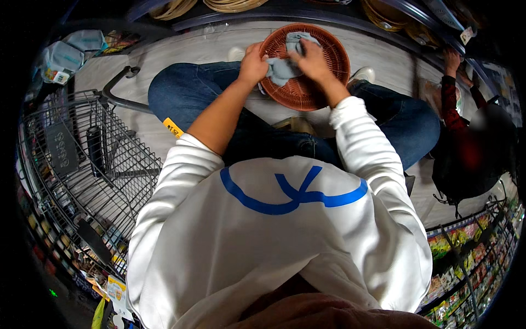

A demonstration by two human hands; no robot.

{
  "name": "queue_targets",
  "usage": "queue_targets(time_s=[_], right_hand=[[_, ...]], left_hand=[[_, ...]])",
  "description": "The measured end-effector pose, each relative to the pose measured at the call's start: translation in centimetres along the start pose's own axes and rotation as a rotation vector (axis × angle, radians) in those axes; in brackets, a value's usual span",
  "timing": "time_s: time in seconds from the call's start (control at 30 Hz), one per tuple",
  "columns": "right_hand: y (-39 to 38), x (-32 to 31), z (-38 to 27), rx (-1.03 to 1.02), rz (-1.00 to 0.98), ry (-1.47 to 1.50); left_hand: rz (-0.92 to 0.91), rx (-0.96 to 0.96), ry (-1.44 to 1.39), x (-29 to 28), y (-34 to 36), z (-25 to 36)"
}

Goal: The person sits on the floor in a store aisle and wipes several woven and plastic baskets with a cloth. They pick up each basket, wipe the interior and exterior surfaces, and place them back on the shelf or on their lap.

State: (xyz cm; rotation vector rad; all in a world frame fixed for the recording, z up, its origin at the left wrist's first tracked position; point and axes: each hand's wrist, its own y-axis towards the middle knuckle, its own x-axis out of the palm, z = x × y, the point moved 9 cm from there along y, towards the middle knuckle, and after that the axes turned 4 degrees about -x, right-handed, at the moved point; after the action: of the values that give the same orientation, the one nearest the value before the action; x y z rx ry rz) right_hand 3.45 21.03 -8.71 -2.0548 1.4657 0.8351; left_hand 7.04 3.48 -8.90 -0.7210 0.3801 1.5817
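Observation:
A round reddish-brown basket with a slatted, woven-looking inside is held out beyond my bent knees. My left hand grips its left rim, with the fingertips next to a grey cloth. Inside the basket, my right hand holds the cloth, its fingers bent and slightly blurred. Part of the cloth bunches beyond that hand near the far rim, while another part spreads toward the left rim. The right hand hides the middle of the cloth.
At my left stands a wire shopping cart with a grey handle. Shelves with round baskets run along the far side. On the right, a person in dark clothes reaches toward the shelf. Racks of colourful packets stand at lower right.

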Motion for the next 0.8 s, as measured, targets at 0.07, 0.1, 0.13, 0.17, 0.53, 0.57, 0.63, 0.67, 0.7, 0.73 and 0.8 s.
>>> queue_targets(time_s=[0.07,0.1,0.13,0.17,0.53,0.57,0.63,0.67,0.7,0.73,0.8], right_hand=[[-2.1,2.4,-2.9,-0.157,0.050,-0.312],[-2.4,3.5,-3.8,-0.255,0.008,-0.204],[-2.9,3.6,-5.3,-0.353,-0.038,-0.098],[-3.6,4.1,-5.6,-0.379,-0.120,-0.103],[-4.5,-1.0,-0.6,-0.091,-0.710,-0.770],[-2.6,-1.8,-2.4,-0.189,-0.493,-0.790],[-0.5,-1.9,-7.6,-0.377,-0.180,-0.681],[0.0,-0.1,-9.1,-0.490,-0.164,-0.662],[0.3,1.4,-8.9,-0.527,-0.144,-0.664],[0.3,2.7,-8.4,-0.569,-0.127,-0.659],[0.7,1.6,-4.8,-0.425,-0.066,-0.644]], left_hand=[[0.037,-0.004,0.012,0.0,0.1,-0.1],[0.052,-0.002,0.016,-0.1,0.2,-0.2],[0.063,0.006,0.021,-0.1,0.3,-0.2],[0.072,0.016,0.027,-0.1,0.2,-0.3],[0.072,-0.050,0.043,0.5,0.2,-0.5],[0.066,-0.050,0.040,0.4,0.4,-0.4],[0.069,-0.022,0.046,0.3,0.7,-0.8],[0.077,0.004,0.057,0.3,0.6,-1.4],[0.076,0.042,0.058,0.7,0.8,-1.2],[0.070,0.000,0.044,0.7,0.9,-1.0],[0.050,-0.087,0.020,0.2,0.4,-0.4]])
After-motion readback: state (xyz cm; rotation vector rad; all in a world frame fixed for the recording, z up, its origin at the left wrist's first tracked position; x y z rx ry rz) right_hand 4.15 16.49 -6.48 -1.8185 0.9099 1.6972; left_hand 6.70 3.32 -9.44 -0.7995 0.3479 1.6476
